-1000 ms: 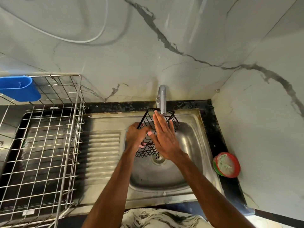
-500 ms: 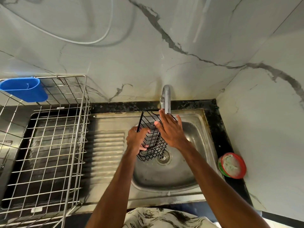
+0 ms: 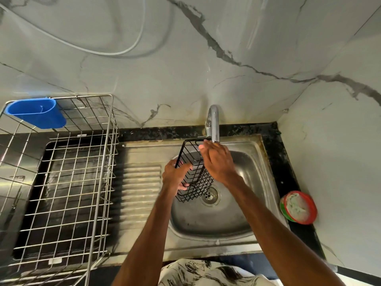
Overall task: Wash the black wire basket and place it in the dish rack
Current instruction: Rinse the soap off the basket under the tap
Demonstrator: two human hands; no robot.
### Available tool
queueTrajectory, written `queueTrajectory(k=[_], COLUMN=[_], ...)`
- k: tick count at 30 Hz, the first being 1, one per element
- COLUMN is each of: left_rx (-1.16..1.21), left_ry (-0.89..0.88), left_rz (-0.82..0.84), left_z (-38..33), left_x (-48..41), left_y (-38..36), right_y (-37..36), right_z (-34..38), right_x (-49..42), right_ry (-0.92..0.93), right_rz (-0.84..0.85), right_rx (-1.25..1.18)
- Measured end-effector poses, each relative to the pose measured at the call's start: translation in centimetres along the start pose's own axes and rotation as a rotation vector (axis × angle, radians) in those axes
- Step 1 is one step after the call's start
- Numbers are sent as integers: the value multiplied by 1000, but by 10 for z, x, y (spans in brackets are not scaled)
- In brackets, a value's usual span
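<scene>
Right hand (image 3: 218, 162) covers the far right wall of the black wire basket (image 3: 195, 186). Tap (image 3: 213, 122) outlet is hidden behind the fingers; water flow possibly present, not discernible. Dish rack (image 3: 92, 96) is cut off at the left and bottom edges.
</scene>
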State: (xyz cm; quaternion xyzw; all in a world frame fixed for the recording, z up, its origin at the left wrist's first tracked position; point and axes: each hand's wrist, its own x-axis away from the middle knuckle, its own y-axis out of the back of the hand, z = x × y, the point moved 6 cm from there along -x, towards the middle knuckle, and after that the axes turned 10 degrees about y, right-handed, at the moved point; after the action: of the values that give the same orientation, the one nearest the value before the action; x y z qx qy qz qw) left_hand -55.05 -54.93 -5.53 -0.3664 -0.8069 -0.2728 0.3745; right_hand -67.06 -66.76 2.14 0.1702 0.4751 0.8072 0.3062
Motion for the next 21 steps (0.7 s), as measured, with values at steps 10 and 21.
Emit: queueTrajectory(k=[10, 21], left_rx=[48, 71], left_ry=[42, 34], left_rz=[62, 142], left_z=[4, 2], left_x=[-4, -8], left_y=[3, 2], right_y=[-7, -8], right_z=[-69, -75], right_x=[-1, 11], right_ry=[-213, -466], right_rz=[141, 26], right_rx=[-217, -698])
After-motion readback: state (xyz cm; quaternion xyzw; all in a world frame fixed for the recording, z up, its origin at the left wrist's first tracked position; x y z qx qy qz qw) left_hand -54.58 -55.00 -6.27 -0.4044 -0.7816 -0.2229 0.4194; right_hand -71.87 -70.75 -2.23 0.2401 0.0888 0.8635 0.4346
